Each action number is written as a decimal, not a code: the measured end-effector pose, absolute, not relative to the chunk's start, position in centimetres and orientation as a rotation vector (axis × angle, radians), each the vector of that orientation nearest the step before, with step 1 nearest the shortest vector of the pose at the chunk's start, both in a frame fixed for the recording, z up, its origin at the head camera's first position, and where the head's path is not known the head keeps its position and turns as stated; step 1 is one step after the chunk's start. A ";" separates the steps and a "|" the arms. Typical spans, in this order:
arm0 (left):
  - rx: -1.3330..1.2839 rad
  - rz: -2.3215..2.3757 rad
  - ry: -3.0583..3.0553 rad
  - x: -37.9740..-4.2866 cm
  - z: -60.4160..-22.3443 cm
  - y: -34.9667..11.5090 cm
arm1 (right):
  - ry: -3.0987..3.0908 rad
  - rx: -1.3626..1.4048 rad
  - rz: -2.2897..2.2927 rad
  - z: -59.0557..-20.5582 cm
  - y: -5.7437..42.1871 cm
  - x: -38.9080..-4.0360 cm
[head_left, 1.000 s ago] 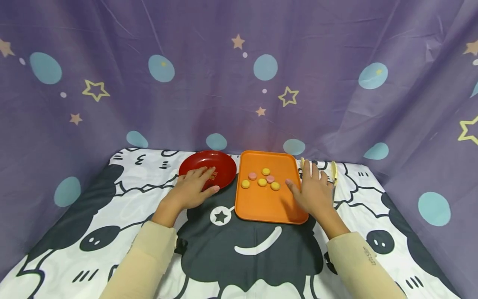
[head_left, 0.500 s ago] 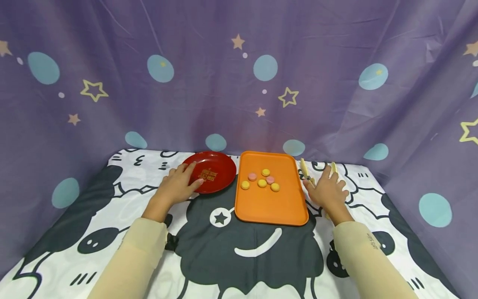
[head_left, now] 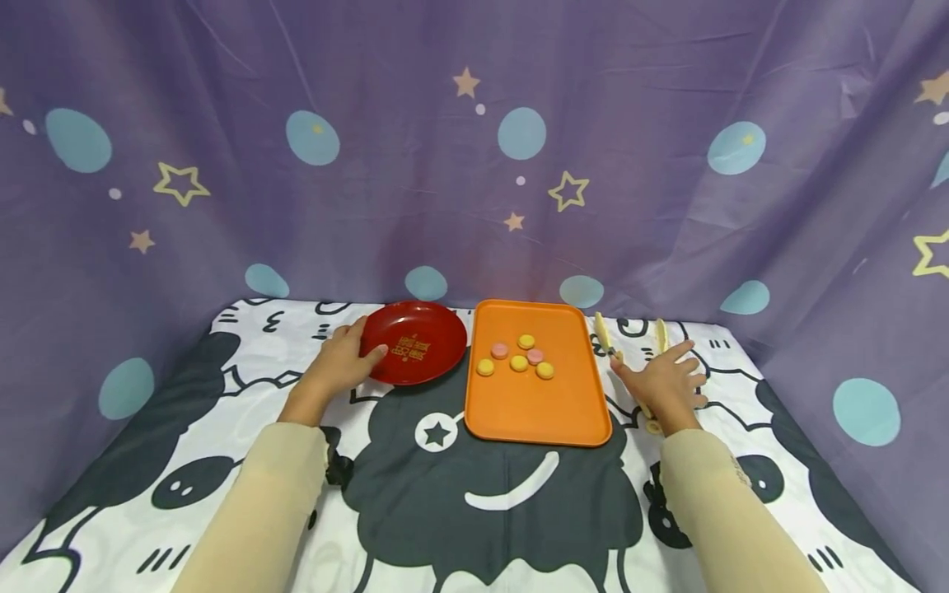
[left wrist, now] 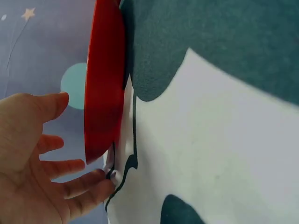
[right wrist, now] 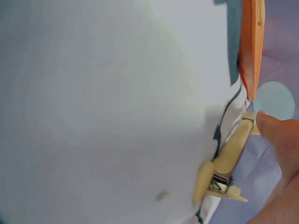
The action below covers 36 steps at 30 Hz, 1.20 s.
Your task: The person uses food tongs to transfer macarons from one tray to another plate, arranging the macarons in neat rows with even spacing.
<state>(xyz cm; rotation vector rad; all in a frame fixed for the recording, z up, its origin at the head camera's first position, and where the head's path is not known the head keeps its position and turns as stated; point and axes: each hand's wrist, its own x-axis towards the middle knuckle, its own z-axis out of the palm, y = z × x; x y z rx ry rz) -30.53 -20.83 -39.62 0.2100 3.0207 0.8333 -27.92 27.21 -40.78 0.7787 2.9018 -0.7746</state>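
Note:
My left hand (head_left: 335, 364) is at the left edge of a round red plate (head_left: 437, 333) with gold characters in its middle. In the left wrist view its thumb is near the plate's rim (left wrist: 103, 84) and the loosely bent fingers reach beside and below it. My right hand (head_left: 662, 389) is spread over a pair of pale yellow tongs (head_left: 603, 331) with metal parts, its thumb close to one arm. That hand covers the middle of the tongs in the head view. In the right wrist view the tongs (right wrist: 233, 147) lie below the thumb.
Between the hands lies an orange tray (head_left: 537, 416) with several small yellow macarons (head_left: 519, 363) and pink macarons (head_left: 500, 351). A black and white cartoon cloth (head_left: 415, 511) covers the table. Behind it hangs a purple curtain (head_left: 415, 189) with stars and blue spots.
My left hand has drawn back from over the plate to its left edge. My right hand has moved right from the tray's edge to over the tongs, with fingers spreading.

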 end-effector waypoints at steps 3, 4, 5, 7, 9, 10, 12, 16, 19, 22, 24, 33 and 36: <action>0.205 0.891 2.999 -30.9 -39.7 -21.1 | 2.855 0.804 -0.796 -41.0 27.4 -27.9; 0.204 0.909 2.990 -31.0 -39.7 -21.2 | 2.848 0.807 -0.803 -41.0 27.4 -27.8; 0.200 0.925 2.982 -31.1 -39.8 -21.3 | 2.843 0.809 -0.810 -41.1 27.4 -27.8; 0.195 0.947 2.973 -31.4 -39.9 -21.3 | 2.839 0.812 -0.817 -41.2 27.5 -27.8; 0.176 0.975 2.962 -31.7 -40.2 -21.4 | 2.837 0.826 -0.826 -41.4 27.5 -27.9; 0.169 0.985 2.958 -31.9 -40.2 -21.4 | 2.839 0.835 -0.833 -41.5 27.4 -28.0; 0.155 1.010 2.950 -32.2 -40.3 -21.4 | 2.833 0.850 -0.844 -41.8 27.3 -28.1; 0.117 1.061 2.910 -32.8 -40.3 -21.5 | 2.825 0.896 -0.866 -42.3 27.1 -28.2; 0.079 1.094 2.881 -33.1 -40.3 -21.8 | 2.816 0.908 -0.867 -42.5 27.0 -28.3; 0.042 1.132 2.848 -33.3 -40.3 -22.1 | 2.808 0.912 -0.856 -42.6 27.0 -28.4; 0.036 1.146 2.830 -33.5 -40.3 -22.4 | 2.798 0.919 -0.851 -42.7 27.1 -28.6; 0.039 1.163 2.826 -34.2 -40.7 -22.9 | 2.802 0.956 -0.911 -42.9 27.4 -28.7; 0.036 1.182 2.814 -34.1 -41.0 -22.9 | 2.788 0.954 -0.948 -43.0 27.5 -28.7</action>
